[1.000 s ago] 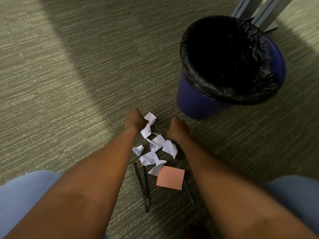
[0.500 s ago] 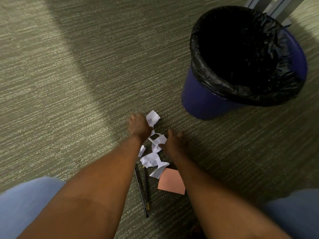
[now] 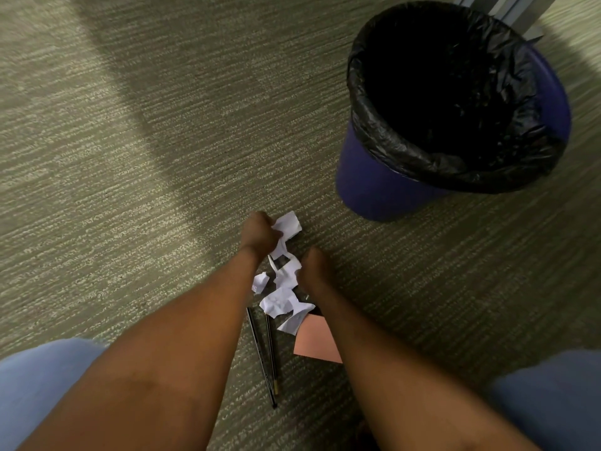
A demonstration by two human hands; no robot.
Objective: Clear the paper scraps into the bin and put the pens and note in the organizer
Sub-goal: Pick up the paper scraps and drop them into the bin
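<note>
Scraps (image 3: 282, 289) of white paper lie in a loose cluster on the carpet (image 3: 136, 164), between the two forearms. Left hand (image 3: 258, 231) is at the far end of the cluster, its fingers curled shut on one crumpled scrap (image 3: 287, 224) that sticks out toward the bin. Right hand (image 3: 314, 266) rests on the cluster's right edge, knuckles up; whether its fingers are together or apart cannot be told, as they are hidden beneath the hand. Two pens (image 3: 265, 349) lie side by side on the carpet just below the scraps, nearly touching, tips pointing toward the person. Pink note (image 3: 313, 340) lies flat beside them, partly under one scrap and partly behind the right forearm. Blue bin (image 3: 383, 187) with black liner (image 3: 406, 151) stands upright beyond and to the right, well apart from the pile.
</note>
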